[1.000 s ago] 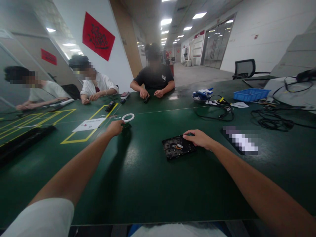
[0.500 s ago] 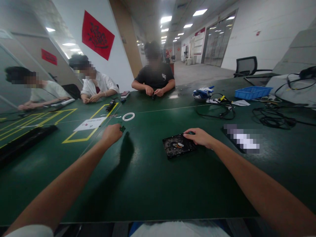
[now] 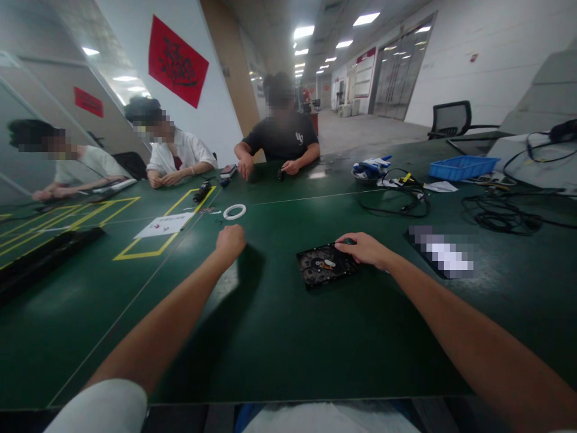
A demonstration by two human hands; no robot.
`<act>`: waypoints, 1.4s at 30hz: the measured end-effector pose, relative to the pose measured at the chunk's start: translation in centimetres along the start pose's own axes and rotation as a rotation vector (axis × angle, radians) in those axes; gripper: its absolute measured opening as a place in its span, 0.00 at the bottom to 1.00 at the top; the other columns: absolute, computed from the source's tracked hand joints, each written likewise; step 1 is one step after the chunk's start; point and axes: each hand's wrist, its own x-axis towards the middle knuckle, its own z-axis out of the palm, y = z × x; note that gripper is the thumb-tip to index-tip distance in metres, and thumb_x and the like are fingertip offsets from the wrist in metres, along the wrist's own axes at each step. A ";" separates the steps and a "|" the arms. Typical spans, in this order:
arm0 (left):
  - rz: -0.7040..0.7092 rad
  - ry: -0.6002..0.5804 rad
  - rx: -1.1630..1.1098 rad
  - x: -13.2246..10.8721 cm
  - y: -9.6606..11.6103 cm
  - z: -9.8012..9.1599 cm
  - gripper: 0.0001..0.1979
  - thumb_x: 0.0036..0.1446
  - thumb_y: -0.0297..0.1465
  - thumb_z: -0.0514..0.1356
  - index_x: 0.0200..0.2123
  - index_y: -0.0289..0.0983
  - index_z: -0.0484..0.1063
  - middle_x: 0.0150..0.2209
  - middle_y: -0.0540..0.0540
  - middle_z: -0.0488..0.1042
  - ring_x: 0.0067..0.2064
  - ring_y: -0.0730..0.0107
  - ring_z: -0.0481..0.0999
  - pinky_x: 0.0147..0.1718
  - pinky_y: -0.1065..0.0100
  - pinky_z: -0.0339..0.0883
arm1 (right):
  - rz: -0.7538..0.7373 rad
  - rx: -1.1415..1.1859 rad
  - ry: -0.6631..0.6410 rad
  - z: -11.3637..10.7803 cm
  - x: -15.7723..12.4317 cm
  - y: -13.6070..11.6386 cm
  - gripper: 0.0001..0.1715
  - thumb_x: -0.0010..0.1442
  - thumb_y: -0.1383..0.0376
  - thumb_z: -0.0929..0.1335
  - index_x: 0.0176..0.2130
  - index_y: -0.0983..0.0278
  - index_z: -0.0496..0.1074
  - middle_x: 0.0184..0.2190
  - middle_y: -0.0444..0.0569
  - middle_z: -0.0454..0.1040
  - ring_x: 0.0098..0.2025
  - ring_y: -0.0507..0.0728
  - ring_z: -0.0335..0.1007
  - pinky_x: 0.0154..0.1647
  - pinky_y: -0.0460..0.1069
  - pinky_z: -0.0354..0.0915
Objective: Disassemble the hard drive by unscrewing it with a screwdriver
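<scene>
black hard drive (image 3: 321, 268) pinched by right hand (image 3: 364, 248), outstretched left hand (image 3: 230, 243) clenched.

No text can be read clearly, since the dark characters (image 3: 179, 67) on the large red poster (image 3: 157, 36), the print (image 3: 157, 227) on the white sheet (image 3: 175, 221) and the pale mark (image 3: 299, 138) on a black shirt (image 3: 276, 139) are too unclear.

Hard drive (image 3: 321, 273) black; tabletop (image 3: 288, 343) green; ring (image 3: 244, 211) white.

A black hard drive (image 3: 322, 267) lies angled on the tabletop (image 3: 288, 343).
</scene>
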 end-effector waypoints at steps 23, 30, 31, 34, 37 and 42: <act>0.359 0.081 -0.120 0.0 13.4 0.9 0.14 0.61 0.24 0.57 0.48 0.33 0.77 0.45 0.33 0.78 0.50 0.55 0.78 0.53 0.63 0.69 | -0.210 -0.348 -0.295 -2.5 -1.7 -1.1 0.67 0.35 0.50 0.82 0.67 0.61 0.58 0.60 0.56 0.68 0.59 0.69 0.66 0.59 0.57 0.63; 0.210 0.200 -0.330 0.1 10.7 0.1 0.17 0.62 0.28 0.57 0.53 0.35 0.76 0.50 0.38 0.79 0.54 0.55 0.77 0.56 0.62 0.66 | -0.134 -0.365 -0.225 -1.5 -1.6 -1.6 0.68 0.31 0.45 0.82 0.64 0.62 0.59 0.57 0.59 0.70 0.54 0.70 0.70 0.52 0.57 0.66; 0.183 0.223 -0.381 0.2 10.2 -0.1 0.17 0.61 0.28 0.58 0.52 0.35 0.76 0.50 0.38 0.79 0.54 0.55 0.77 0.56 0.62 0.66 | -0.125 -0.358 -0.228 -1.5 -1.6 -1.6 0.70 0.31 0.45 0.82 0.65 0.63 0.58 0.57 0.60 0.70 0.55 0.70 0.70 0.52 0.57 0.66; 0.169 0.261 -0.544 0.3 9.6 -0.7 0.16 0.60 0.28 0.60 0.51 0.35 0.76 0.50 0.40 0.79 0.53 0.56 0.77 0.55 0.60 0.67 | -0.106 -0.296 -0.218 -1.8 -1.7 -1.6 0.71 0.33 0.44 0.81 0.67 0.63 0.57 0.58 0.61 0.69 0.56 0.69 0.69 0.53 0.56 0.65; 0.239 0.238 -0.741 -0.4 11.2 -0.9 0.14 0.56 0.28 0.63 0.47 0.36 0.77 0.48 0.41 0.79 0.51 0.58 0.77 0.52 0.61 0.69 | -0.063 -0.171 -0.063 -2.2 -1.8 -1.3 0.60 0.44 0.41 0.78 0.66 0.62 0.59 0.57 0.61 0.69 0.53 0.65 0.70 0.49 0.53 0.66; 0.419 0.099 -1.034 -3.8 16.6 0.0 0.11 0.54 0.29 0.66 0.41 0.37 0.74 0.41 0.41 0.79 0.43 0.63 0.79 0.44 0.62 0.72 | 0.059 0.134 0.014 -2.0 -1.9 -1.3 0.41 0.54 0.45 0.74 0.59 0.62 0.68 0.31 0.47 0.72 0.26 0.50 0.63 0.22 0.44 0.54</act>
